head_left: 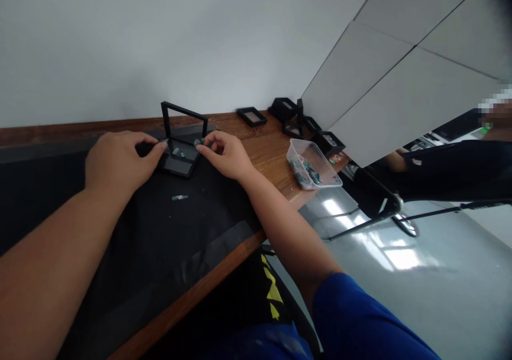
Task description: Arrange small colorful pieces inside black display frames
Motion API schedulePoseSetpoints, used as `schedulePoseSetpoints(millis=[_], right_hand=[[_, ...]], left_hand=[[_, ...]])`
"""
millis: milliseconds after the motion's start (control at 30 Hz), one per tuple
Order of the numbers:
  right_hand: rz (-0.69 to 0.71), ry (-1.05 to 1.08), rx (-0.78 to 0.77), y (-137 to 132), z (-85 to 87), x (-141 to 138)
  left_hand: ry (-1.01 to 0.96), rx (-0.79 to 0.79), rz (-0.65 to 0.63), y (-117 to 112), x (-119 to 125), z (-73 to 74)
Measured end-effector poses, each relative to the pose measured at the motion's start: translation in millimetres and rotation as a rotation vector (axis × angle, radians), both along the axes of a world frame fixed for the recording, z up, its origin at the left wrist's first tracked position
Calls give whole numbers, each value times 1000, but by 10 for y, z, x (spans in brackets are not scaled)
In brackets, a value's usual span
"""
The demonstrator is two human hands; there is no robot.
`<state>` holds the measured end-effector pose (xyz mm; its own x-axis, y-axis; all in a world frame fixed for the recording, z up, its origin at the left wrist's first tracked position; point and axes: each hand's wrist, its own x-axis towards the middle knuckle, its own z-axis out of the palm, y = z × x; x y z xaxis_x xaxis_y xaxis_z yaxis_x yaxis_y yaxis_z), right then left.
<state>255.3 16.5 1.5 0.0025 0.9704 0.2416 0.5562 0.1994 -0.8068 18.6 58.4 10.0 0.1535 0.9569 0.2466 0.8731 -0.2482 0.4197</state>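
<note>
A black hinged display frame [185,162] lies opened on the dark mat, one half flat and the other standing upright. Inside its flat half rests a small grey-green piece [178,152]. My left hand [124,157] is at the left side, thumb and forefinger pinched by the hinge on something small, too little shown to name. At the right side my right hand [226,154] pinches a small grey-green piece [197,142] between thumb and forefinger. Nearer me, a slim pale-green piece [180,197] lies on the mat.
To the right, a clear plastic tub [316,184] holds many small greenish pieces near the table edge. Several black frames, among them a flat one [252,117], stand behind it along the wall. Beyond the table sits another person [452,170] in dark clothing.
</note>
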Motion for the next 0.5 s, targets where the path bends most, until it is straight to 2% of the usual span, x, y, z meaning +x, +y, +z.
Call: schedulePoseSetpoints(millis=[267, 500], right_hand=[[4, 5, -7, -9, 9, -3], [23, 11, -11, -26, 37, -1]], left_hand=[[-5, 34, -27, 37, -19, -60], [11, 25, -39, 39, -5, -49]])
